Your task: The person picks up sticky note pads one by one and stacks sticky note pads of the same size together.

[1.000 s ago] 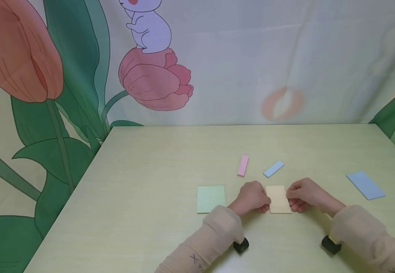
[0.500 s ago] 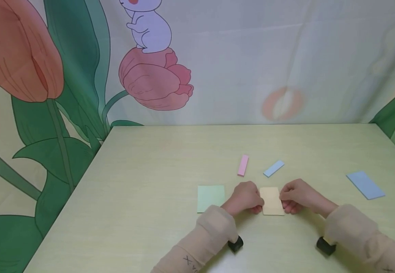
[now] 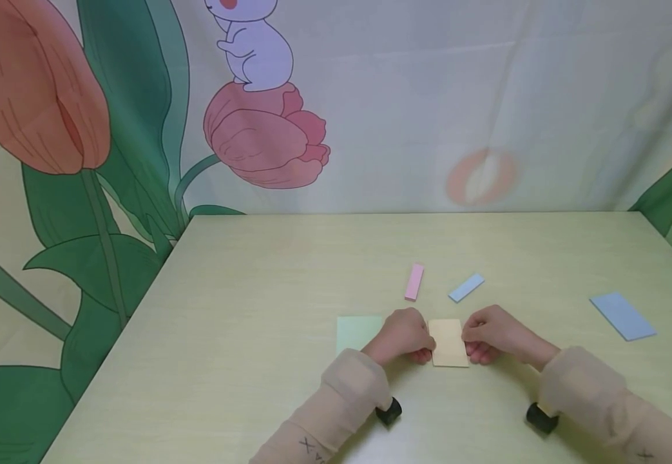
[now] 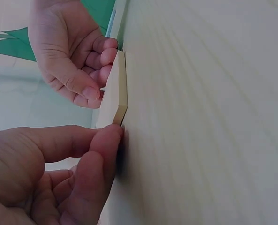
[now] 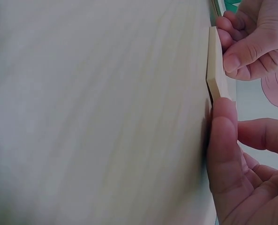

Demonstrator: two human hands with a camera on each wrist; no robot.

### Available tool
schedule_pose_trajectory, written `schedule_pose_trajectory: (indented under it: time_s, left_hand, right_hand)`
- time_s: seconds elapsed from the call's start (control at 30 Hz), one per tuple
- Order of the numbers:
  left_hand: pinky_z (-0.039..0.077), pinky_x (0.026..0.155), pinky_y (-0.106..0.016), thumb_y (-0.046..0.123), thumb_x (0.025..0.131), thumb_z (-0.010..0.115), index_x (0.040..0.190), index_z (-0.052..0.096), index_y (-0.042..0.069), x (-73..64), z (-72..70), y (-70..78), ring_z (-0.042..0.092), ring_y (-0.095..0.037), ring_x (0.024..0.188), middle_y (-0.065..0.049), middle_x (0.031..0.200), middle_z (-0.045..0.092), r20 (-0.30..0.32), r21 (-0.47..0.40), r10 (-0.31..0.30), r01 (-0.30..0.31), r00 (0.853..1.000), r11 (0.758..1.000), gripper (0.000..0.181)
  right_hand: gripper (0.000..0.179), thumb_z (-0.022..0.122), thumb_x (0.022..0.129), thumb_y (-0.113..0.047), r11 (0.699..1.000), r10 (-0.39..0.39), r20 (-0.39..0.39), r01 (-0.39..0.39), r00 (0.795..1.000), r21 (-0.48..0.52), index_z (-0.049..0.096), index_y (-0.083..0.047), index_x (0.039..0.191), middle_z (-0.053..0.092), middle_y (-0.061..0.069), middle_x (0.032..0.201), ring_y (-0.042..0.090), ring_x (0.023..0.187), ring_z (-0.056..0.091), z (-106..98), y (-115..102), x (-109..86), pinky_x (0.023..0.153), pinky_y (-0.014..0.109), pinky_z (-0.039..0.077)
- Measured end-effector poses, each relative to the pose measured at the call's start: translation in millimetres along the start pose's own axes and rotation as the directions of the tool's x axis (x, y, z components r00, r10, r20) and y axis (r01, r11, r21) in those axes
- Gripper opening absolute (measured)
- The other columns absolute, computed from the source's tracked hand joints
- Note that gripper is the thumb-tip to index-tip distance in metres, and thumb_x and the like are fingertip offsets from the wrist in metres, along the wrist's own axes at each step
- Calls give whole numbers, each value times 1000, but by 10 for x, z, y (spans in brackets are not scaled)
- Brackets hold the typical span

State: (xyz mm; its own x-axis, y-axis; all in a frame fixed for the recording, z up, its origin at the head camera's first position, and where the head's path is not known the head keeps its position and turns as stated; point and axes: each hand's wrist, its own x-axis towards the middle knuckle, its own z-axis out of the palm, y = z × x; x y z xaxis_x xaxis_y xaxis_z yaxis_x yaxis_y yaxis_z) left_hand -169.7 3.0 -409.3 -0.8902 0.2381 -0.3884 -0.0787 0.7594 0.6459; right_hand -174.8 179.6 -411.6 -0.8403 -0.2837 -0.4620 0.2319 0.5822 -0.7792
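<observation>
A cream-yellow sticky note pad (image 3: 448, 343) lies nearly flat on the table between my two hands. My left hand (image 3: 406, 336) holds its left edge with thumb and curled fingertips. At the opposite edge, my right hand (image 3: 495, 335) grips it the same way. Both wrist views show the pad's thin side; the left wrist view has the left fingers (image 4: 108, 145) at its near corner. Just left of my left hand is a pale green square pad (image 3: 355, 332), its lower right part hidden by that hand and sleeve.
Beyond the hands lie a narrow pink strip pad (image 3: 413, 281) and a narrow light blue one (image 3: 466, 287). A larger blue rectangular pad (image 3: 623, 316) rests at the right. A printed cloth (image 3: 393, 116) hangs behind the table's back edge.
Both hands have slid the cream-yellow sticky note pad leftward across the table, toward the green pad. My left hand now covers more of the green pad. The other pads stay put.
</observation>
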Motion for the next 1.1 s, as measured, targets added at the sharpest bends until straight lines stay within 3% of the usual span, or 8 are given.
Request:
schedule_pose_trajectory:
  time_s: [0.47,1.1]
  left_hand:
    - [36,44,-16,9,75,63,50,58,7,-61,-80,-46,52,-8,39,1,43,56,8,65,10,-10,1000,998,26]
    - [40,43,-17,11,77,63,52,61,6,-83,-145,-120,51,-7,39,1,45,56,-2,23,6,-6,1000,1000,25]
  right_hand:
    - [11,52,84,-6,1000,-20,16,20,1000,22,56,5,84,59,5,65,12,54,58,69,-7,71,53,28,51]
    - [12,51,84,-7,1000,-21,32,21,999,11,56,4,85,59,5,66,11,54,57,117,-64,113,54,27,51]
